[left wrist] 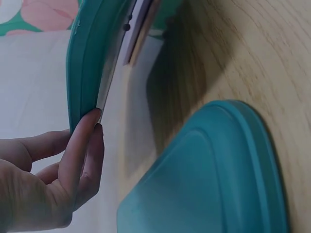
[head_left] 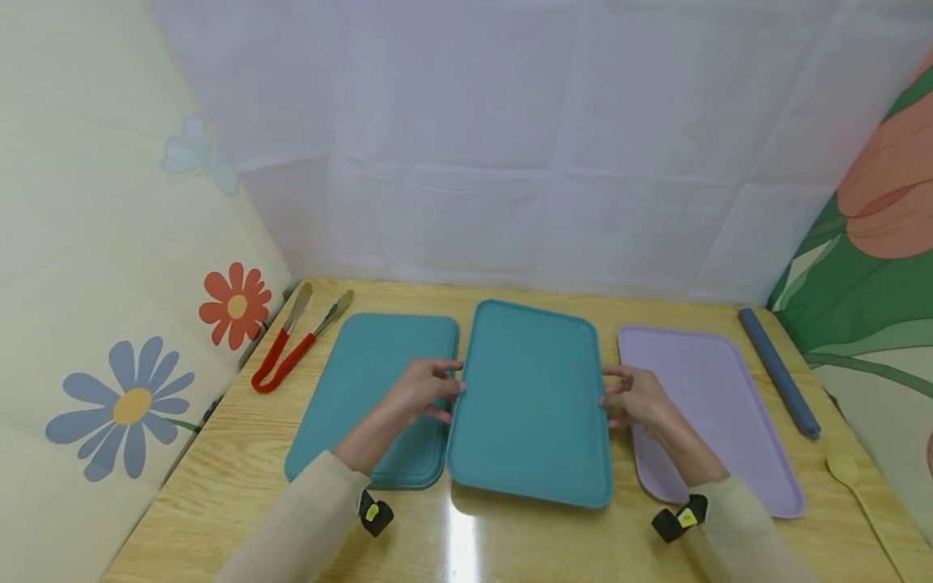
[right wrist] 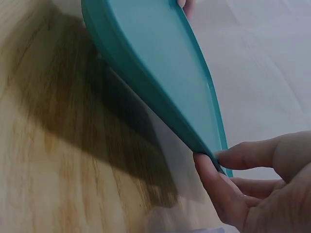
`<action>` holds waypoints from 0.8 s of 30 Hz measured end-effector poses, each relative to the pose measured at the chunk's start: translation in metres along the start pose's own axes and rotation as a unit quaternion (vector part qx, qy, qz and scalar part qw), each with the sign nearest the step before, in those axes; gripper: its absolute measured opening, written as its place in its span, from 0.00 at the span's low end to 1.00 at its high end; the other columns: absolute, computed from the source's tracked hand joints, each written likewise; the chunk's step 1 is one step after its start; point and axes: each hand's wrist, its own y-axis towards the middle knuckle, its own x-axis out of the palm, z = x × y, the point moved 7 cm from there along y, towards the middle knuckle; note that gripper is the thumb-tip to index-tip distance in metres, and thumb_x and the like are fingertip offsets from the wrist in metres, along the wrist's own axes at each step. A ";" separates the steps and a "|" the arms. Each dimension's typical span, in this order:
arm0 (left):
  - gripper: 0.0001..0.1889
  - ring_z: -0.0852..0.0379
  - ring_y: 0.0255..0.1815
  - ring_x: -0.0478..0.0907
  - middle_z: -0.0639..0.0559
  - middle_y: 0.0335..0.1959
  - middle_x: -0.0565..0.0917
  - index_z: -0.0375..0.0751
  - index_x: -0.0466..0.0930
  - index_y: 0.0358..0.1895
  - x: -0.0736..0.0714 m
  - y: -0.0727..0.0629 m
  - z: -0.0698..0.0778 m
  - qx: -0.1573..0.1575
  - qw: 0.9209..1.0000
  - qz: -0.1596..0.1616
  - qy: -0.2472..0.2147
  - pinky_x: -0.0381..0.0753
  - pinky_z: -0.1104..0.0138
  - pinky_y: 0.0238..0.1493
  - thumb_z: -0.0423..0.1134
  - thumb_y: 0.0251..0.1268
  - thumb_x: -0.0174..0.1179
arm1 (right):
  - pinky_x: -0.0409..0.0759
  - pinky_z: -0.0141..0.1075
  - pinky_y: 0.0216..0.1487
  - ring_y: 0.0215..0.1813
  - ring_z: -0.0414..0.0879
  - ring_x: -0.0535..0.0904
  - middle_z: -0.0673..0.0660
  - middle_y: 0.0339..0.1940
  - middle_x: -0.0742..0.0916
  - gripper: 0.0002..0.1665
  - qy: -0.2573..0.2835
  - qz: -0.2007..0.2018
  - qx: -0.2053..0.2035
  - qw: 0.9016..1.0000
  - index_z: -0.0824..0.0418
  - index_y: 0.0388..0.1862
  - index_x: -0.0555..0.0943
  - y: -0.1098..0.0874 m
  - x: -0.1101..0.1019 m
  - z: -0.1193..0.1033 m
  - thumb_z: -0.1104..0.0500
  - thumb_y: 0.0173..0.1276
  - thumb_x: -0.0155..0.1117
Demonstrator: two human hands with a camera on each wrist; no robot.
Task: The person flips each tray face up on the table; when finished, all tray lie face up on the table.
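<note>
Both hands hold a teal tray (head_left: 535, 405) in the air over the middle of the table, its shadow falling on the wood below. At its left edge, my left hand (head_left: 426, 389) pinches the rim between thumb and fingers; the left wrist view shows the fingers (left wrist: 80, 150) gripping the tray's rim (left wrist: 87, 63). My right hand (head_left: 634, 397) pinches the opposite edge, its fingers (right wrist: 218, 189) on the rim in the right wrist view. Beneath the left forearm lies a second teal tray (head_left: 386, 348), face down. A lilac tray (head_left: 700, 380) lies under the right forearm.
Red-handled tongs (head_left: 291, 356) lie at the back left of the wooden table (head_left: 219, 486). On the right are a dark blue roll (head_left: 780, 372) and a pale yellow spoon (head_left: 845, 470). A pale cloth (head_left: 466, 146) hangs along the back, with flower-printed cloths at both sides.
</note>
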 end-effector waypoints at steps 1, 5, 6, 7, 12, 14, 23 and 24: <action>0.26 0.46 0.45 0.80 0.32 0.50 0.78 0.31 0.68 0.67 0.001 0.002 -0.001 0.000 1.000 0.001 0.002 0.85 0.60 0.28 0.27 0.66 0.58 | 0.85 0.42 0.29 0.28 0.44 0.80 0.63 0.38 0.79 0.37 -0.003 0.002 0.002 1.000 0.73 0.67 0.66 0.001 -0.001 0.000 0.76 0.57 0.63; 0.26 0.47 0.42 0.80 0.32 0.47 0.79 0.29 0.68 0.66 0.005 0.010 -0.005 0.000 1.000 0.004 0.009 0.85 0.61 0.25 0.25 0.64 0.57 | 0.85 0.41 0.27 0.28 0.44 0.79 0.61 0.36 0.79 0.38 -0.012 0.003 0.003 1.000 0.74 0.67 0.66 0.005 -0.004 -0.002 0.77 0.56 0.62; 0.26 0.48 0.41 0.80 0.33 0.46 0.79 0.29 0.68 0.66 0.006 0.012 -0.005 -0.002 1.000 0.004 0.012 0.85 0.62 0.25 0.25 0.64 0.57 | 0.84 0.40 0.27 0.28 0.44 0.79 0.61 0.35 0.79 0.38 -0.016 0.002 0.002 1.000 0.74 0.67 0.66 0.005 -0.004 -0.002 0.77 0.55 0.62; 0.26 0.49 0.39 0.79 0.34 0.45 0.79 0.29 0.68 0.66 0.007 0.013 -0.006 -0.004 1.000 0.005 0.016 0.84 0.62 0.24 0.25 0.64 0.57 | 0.84 0.39 0.26 0.27 0.44 0.78 0.61 0.35 0.79 0.38 -0.020 0.002 0.000 1.000 0.75 0.67 0.65 0.006 -0.005 -0.003 0.77 0.55 0.62; 0.26 0.52 0.33 0.79 0.38 0.38 0.78 0.29 0.69 0.65 0.012 0.021 -0.008 -0.018 0.999 0.017 0.031 0.84 0.63 0.23 0.24 0.61 0.58 | 0.83 0.37 0.25 0.27 0.44 0.78 0.61 0.34 0.79 0.37 -0.042 0.001 -0.002 0.999 0.77 0.67 0.65 0.009 -0.006 -0.005 0.77 0.55 0.61; 0.26 0.51 0.33 0.79 0.38 0.37 0.78 0.28 0.70 0.65 0.013 0.024 -0.009 -0.023 0.999 0.019 0.036 0.84 0.62 0.23 0.23 0.60 0.58 | 0.83 0.37 0.24 0.26 0.44 0.78 0.60 0.33 0.79 0.37 -0.047 0.000 -0.004 0.999 0.78 0.66 0.65 0.010 -0.007 -0.005 0.77 0.55 0.61; 0.26 0.47 0.37 0.82 0.34 0.42 0.81 0.28 0.71 0.64 0.019 0.033 -0.010 -0.032 0.996 0.028 0.076 0.84 0.61 0.22 0.22 0.60 0.58 | 0.83 0.38 0.23 0.25 0.44 0.77 0.60 0.30 0.79 0.36 -0.075 0.013 -0.010 0.997 0.79 0.65 0.66 0.018 -0.008 -0.005 0.78 0.54 0.60; 0.26 0.47 0.36 0.82 0.34 0.42 0.81 0.27 0.71 0.64 0.020 0.034 -0.011 -0.030 0.996 0.028 0.081 0.84 0.61 0.22 0.22 0.60 0.58 | 0.83 0.38 0.23 0.26 0.43 0.77 0.60 0.31 0.79 0.36 -0.080 0.016 -0.009 0.997 0.78 0.65 0.66 0.019 -0.009 -0.005 0.77 0.55 0.60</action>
